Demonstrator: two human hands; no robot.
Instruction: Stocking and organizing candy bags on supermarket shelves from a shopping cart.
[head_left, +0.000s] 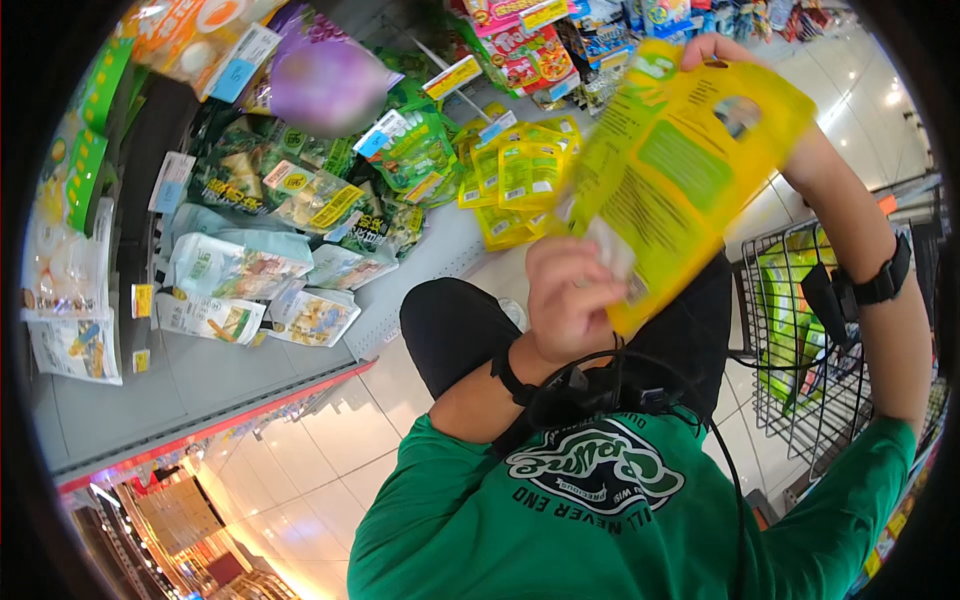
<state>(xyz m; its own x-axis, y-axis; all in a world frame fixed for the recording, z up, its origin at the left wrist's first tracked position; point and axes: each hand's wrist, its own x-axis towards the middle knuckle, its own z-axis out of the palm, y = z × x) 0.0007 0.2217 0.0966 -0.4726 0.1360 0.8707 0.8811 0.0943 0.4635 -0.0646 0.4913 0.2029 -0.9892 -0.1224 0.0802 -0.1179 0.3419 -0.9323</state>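
A yellow plastic snack pouch (675, 172) with a green printed panel and a hang hole is raised before me, slightly blurred and tilted. My right hand (712, 51) grips its upper edge beside the hang hole; the rest of that hand is hidden behind the pouch. My left hand (566, 300) pinches the lower left edge, next to a whitish patch. Just left of the pouch, several similar small yellow packets (525, 169) hang in a cluster on the shelf display.
A shelf (247, 382) at left bears green snack bags (420, 154), dark green bags (292, 184) and pale pouches (232, 262). Price tags (453, 77) stick out on hooks. A wire shopping cart (787, 420) holding green packages (795, 322) stands at right. A cable (731, 469) crosses my shirt.
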